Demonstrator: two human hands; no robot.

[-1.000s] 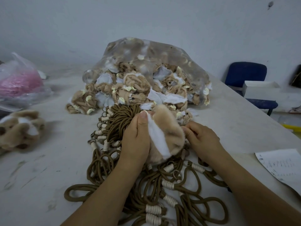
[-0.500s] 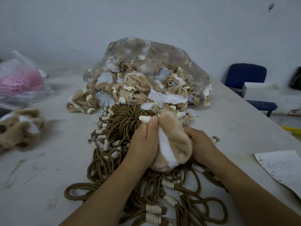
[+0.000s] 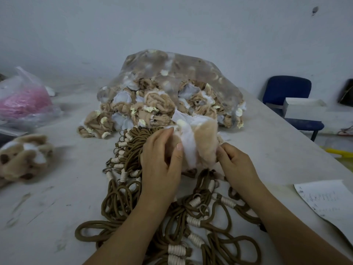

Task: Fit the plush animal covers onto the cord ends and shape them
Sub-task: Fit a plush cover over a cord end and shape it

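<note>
White worktable (image 3: 57, 203) against bare wall; I watch from above hands. Tan plush cover (image 3: 205, 142) held up over brown cord pile (image 3: 133, 148), just in front of clear bag (image 3: 181, 73) of unfitted covers: supply kept within reach, I judge. Left hand (image 3: 160, 169) grips cover, thumb pressing white lining. Right hand (image 3: 236, 165) pinches its lower edge, likely stretching opening. Cord end inside: cannot tell. Finished plush (image 3: 23, 159) set apart at far left.

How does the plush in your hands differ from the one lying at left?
The held plush cover is gripped by left hand and right hand; the left plush piece lies untouched on the table. The held one shows a white band; the other, dark spots. Both are tan and white.
</note>
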